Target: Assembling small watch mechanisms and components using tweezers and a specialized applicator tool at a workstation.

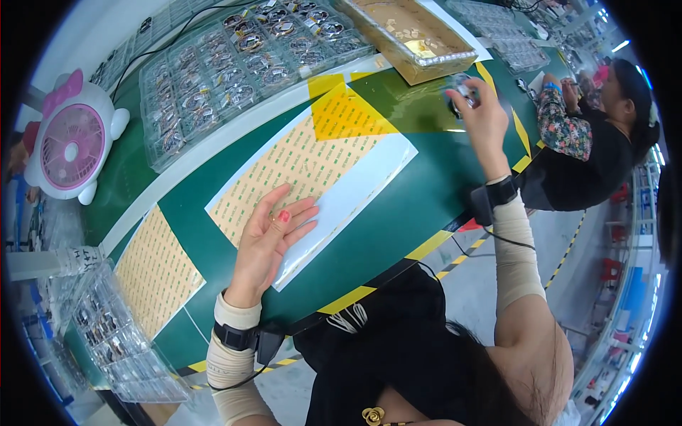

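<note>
My left hand (273, 234) lies over a patterned adhesive sheet (291, 170) on white-blue backing, palm partly turned up, fingers stretched out and slightly apart. Nothing shows in it. At the right, my right hand (486, 121) pinches a small round dark electronic part (464, 96) between thumb and fingers, close above the green table; the fingers partly cover the part. A transparent yellow film (348, 117) overlaps the far corner of the sheet.
Clear trays (234, 71) of round wired parts fill the back left. A cardboard box (419, 42) with tan scraps stands behind my right hand. A pink-white fan (71, 145), second adhesive sheet (160, 270) and stacked trays (117, 334) are at left. A co-worker (604, 142) sits at right.
</note>
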Motion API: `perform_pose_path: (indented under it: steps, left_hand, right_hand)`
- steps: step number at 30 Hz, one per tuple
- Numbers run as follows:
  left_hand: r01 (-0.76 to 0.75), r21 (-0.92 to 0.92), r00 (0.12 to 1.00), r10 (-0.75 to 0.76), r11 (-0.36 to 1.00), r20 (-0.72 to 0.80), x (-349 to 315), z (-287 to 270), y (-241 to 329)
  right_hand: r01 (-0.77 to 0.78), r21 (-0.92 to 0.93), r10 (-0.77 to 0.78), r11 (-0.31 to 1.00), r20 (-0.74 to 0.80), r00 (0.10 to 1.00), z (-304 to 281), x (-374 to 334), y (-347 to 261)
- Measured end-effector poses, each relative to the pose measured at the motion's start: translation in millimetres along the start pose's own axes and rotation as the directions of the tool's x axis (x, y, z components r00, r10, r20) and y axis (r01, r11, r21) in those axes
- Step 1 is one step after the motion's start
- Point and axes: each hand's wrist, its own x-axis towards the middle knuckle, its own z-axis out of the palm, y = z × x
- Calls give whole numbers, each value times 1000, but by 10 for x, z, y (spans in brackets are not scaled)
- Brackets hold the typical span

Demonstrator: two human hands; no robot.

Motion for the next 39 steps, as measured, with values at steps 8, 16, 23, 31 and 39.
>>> perform_pose_path:
  steps: [8,16,23,31,39]
  left_hand:
    - [30,-72,998,-33,997,-48,15,-48,23]
    - [25,-57,998,-27,998,-51,-7,-51,21]
    - [33,-77,999,-35,996,-34,-1,-41,25]
    - [50,-65,998,-52,997,-32,-2,-122,8]
    - [45,-73,999,-45,996,-3,6,-87,14]
  right_hand:
    - [-50,-171,74,984,140,987,-31,45,81]
    - [319,-81,-253,944,442,861,844,392,-740]
    - [364,-195,-218,911,523,824,1128,486,-595]
    - [338,-263,-231,904,365,902,1057,679,-685]
    - [291,-401,-225,869,204,953,847,1596,-264]
